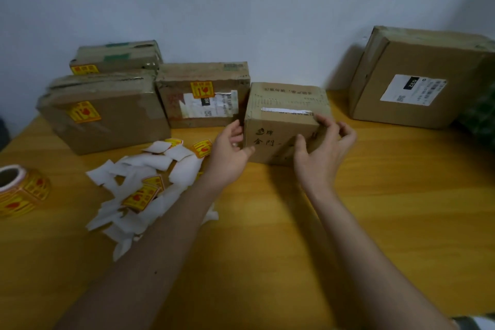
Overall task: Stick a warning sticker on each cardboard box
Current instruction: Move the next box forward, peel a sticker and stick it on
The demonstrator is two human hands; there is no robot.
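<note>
Yellow wooden table [375, 209] against a pale grey wall [241, 2]; dark green patterned thing [479, 118] at the right edge.

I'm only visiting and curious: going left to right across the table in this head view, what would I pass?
Sticker roll → pile of backing papers → left hand → small box the hands are at → right hand → big box with a white label.
</note>
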